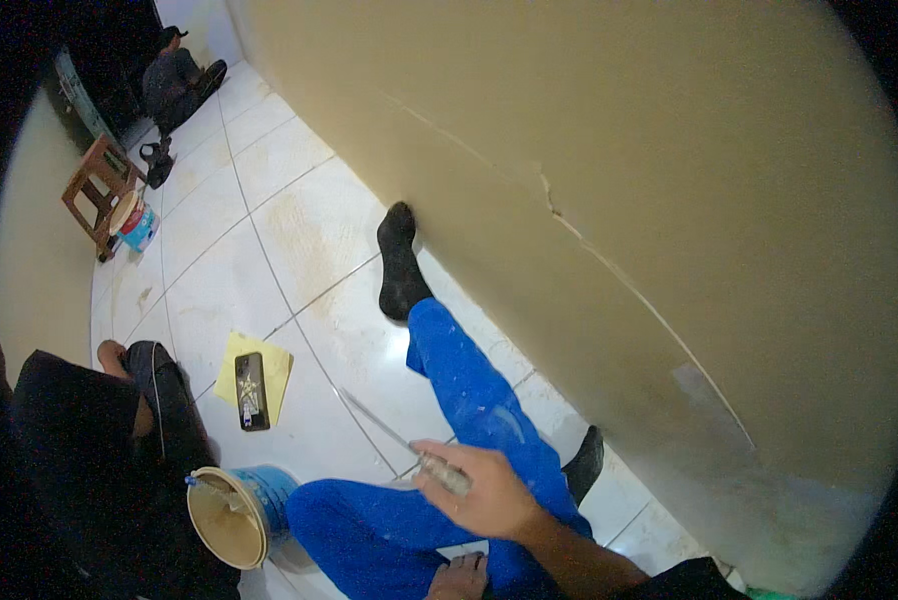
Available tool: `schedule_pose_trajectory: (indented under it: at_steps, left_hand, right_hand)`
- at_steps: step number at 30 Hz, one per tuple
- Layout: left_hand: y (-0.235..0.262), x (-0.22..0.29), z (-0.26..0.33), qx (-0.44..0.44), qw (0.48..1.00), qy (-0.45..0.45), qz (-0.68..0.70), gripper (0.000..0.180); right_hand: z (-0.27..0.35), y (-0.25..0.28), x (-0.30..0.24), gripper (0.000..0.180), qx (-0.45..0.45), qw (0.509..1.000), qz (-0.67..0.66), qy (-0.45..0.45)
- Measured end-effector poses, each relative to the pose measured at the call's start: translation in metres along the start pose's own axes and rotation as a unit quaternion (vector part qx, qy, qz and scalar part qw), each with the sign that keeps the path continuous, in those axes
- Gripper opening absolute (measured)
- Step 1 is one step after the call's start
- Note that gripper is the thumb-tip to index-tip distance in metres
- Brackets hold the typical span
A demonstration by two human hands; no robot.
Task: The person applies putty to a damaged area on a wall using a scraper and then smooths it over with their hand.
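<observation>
Noting hazards first: the right hand (484, 490) has its fingers wrapped around the handle of a thin-bladed tool (401, 435), which hangs over the tiled floor (319, 240), tip angled away from the wall (669, 150). We judge that a loose grip or a smeared handle could let the tool twist or drop onto the tiles. The lidless bucket (277, 490) stands just beside the bent knee of the blue trousers (474, 390); a careless shift of that leg could tip it and spill the beige contents (231, 540). The phone (253, 392), lying on a yellow sheet (281, 365), would be exposed to drips from a loaded blade. Of the left hand (459, 578), low at the view's edge, we see fingers near the trousers; we cannot tell whether it grips anything.

Materials: we record a slim grey metal blade and a mottled, pale handle. Tiles: glossy, white, dark-jointed, with tan smears. Wall: matt beige, crossed by a pale, ragged line (659, 310). Bucket: round, blue-sided, cream-rimmed.
</observation>
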State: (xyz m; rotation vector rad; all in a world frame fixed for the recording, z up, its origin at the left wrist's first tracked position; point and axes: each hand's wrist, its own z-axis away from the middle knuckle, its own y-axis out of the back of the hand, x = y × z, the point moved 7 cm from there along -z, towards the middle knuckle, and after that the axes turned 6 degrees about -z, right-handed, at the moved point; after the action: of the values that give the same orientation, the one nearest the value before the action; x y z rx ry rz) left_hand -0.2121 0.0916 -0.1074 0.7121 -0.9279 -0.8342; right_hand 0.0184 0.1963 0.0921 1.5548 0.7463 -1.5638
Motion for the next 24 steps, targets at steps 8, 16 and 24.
schedule_pose_trajectory:
  at_steps: [8,16,24]
  left_hand:
    - [0.075,0.032,0.016,-0.191,0.951,0.143,0.197,0.045]
    - [0.069,0.033,0.03,-0.127,0.958,0.113,0.231,0.041]
    - [0.073,0.036,0.052,-0.105,0.958,0.103,0.244,0.038]
  right_hand:
    - [-0.011,0.01,0.029,0.04,0.039,0.998,0.009,-0.041]
    - [-0.015,0.046,0.067,0.042,0.1,0.994,0.008,-0.047]
    - [-0.016,0.044,0.065,0.041,0.096,0.994,0.021,-0.043]
